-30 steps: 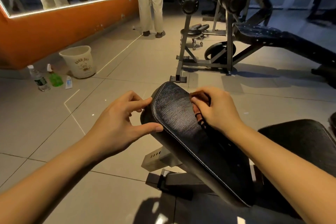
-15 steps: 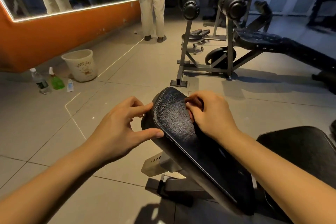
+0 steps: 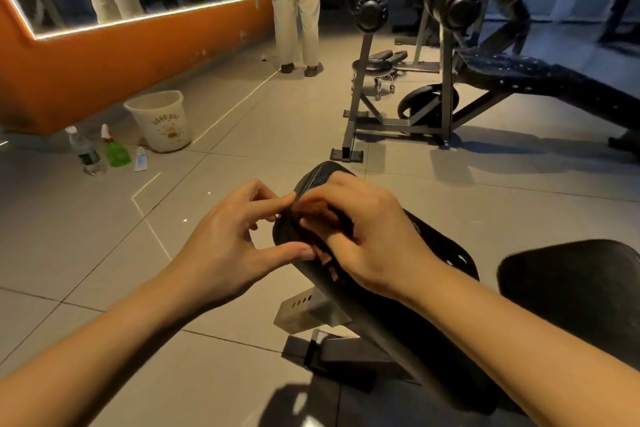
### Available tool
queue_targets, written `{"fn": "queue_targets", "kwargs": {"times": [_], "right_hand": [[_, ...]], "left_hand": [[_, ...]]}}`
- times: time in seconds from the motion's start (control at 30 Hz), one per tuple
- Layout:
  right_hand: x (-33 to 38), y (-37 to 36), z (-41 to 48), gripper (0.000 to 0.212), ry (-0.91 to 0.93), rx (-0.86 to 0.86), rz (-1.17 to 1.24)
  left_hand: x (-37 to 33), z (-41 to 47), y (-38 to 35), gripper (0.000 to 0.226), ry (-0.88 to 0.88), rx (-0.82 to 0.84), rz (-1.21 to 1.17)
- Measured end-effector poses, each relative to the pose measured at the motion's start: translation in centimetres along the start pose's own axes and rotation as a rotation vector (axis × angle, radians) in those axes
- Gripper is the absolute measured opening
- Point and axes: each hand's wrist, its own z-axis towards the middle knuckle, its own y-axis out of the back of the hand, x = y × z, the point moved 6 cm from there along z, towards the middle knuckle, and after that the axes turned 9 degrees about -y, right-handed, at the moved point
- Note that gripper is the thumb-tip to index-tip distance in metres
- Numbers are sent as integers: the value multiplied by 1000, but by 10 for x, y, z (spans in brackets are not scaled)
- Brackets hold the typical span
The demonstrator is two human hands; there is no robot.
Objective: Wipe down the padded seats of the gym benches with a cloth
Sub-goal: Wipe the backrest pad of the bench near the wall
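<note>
A black padded bench backrest (image 3: 437,248) rises at a slant in front of me, its top end just beyond my hands. The bench's black seat pad (image 3: 571,291) lies at the lower right. My right hand (image 3: 374,239) lies on the upper part of the backrest with its fingers curled over a dark brownish cloth (image 3: 316,211), mostly hidden beneath them. My left hand (image 3: 235,246) is at the pad's left edge; its thumb presses the side and its index finger touches the rim beside the cloth.
On the tiled floor at the left stand a cream bucket (image 3: 162,118), a water bottle (image 3: 85,152), a green spray bottle (image 3: 116,149) and a white tube (image 3: 140,159). A person (image 3: 298,10) stands by the orange mirrored wall (image 3: 104,55). A barbell rack (image 3: 446,45) with another bench (image 3: 536,78) stands ahead.
My right hand has slid with the cloth leftward across the top of the backrest until it meets my left hand's index finger. The left hand stays at the pad's edge.
</note>
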Motion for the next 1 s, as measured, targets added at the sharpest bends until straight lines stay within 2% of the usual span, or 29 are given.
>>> {"fn": "queue_targets", "kwargs": {"times": [0.03, 0.1, 0.17, 0.2, 0.27, 0.37, 0.43, 0.53, 0.6, 0.7, 0.77, 0.8, 0.83, 0.9, 0.97, 1.0], "right_hand": [[-11, 3, 4, 20, -27, -29, -14], [-63, 18, 17, 11, -278, -169, -59], [-103, 31, 16, 7, -504, -208, -161], [-104, 30, 14, 7, -520, -215, -193], [-69, 20, 10, 14, -352, -176, -158], [-6, 3, 3, 30, -13, -7, -82], [-23, 8, 15, 26, -58, -66, -80], [-86, 26, 31, 14, -389, -185, -175], [-89, 23, 29, 17, -422, -169, -251], [-33, 11, 11, 27, -158, -128, -140], [-1, 3, -4, 33, 26, -11, -69], [-3, 1, -4, 34, 55, 21, -55], [-16, 4, -1, 34, 19, -1, -39], [-68, 19, 9, 24, -221, -144, -82], [-106, 31, 8, 17, -450, -196, -213], [-106, 29, 5, 16, -470, -201, -243]], "left_hand": [[0, 0, 0, 87, -1, 5, -3], [0, 1, 1, 90, -4, -1, -13], [-1, 0, 2, 92, -6, -9, -19], [-1, 0, 2, 92, -9, -10, -25], [0, 1, 2, 90, -14, -10, -24], [3, 2, 0, 86, -8, 6, -14], [3, 2, 0, 86, -6, 4, -23], [2, 1, 1, 89, -8, -17, -20], [1, 0, 1, 88, -6, -19, -32], [2, 1, 1, 87, -6, -29, -42], [3, 1, 0, 86, 2, -26, -36], [3, 1, 0, 86, 4, -23, -34], [3, 1, 0, 87, 5, -20, -31], [2, 1, 1, 89, 5, -26, -29], [3, 0, 1, 90, 8, -27, -30], [2, -1, 1, 90, 6, -25, -35]]}}
